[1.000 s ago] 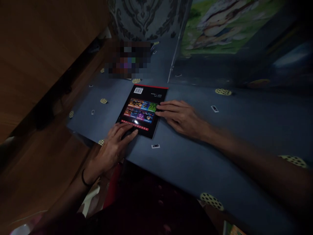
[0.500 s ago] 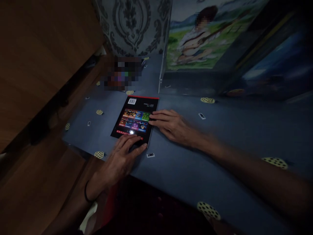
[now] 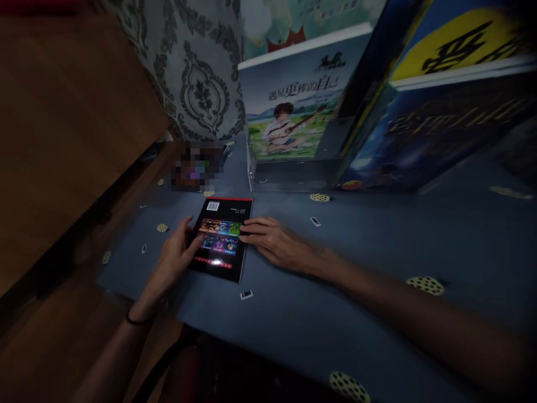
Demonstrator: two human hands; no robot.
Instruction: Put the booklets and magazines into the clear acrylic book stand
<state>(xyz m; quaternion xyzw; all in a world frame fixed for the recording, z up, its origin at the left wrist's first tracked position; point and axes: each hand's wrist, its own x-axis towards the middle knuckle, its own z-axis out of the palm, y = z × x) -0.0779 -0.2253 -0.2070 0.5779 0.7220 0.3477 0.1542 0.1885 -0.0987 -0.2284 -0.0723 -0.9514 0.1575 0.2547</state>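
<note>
Touching a black, rectangular, glossy paper book (image 3: 223,239), near the front edge of the blue, pineapple-printed table (image 3: 377,224), with loosely extended right hand (image 3: 272,240) and spread, unclenched left hand (image 3: 173,253), partly hiding the cover's left side.

Red-edged black book (image 3: 222,240); blue-grey tablecloth (image 3: 293,313), yellow black-dotted pineapple print (image 3: 425,285); grey wall (image 3: 205,95), dark damask.

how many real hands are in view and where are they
2: the left hand at the left side of the black book, and the right hand at its right edge. Neither looks hidden.
</note>
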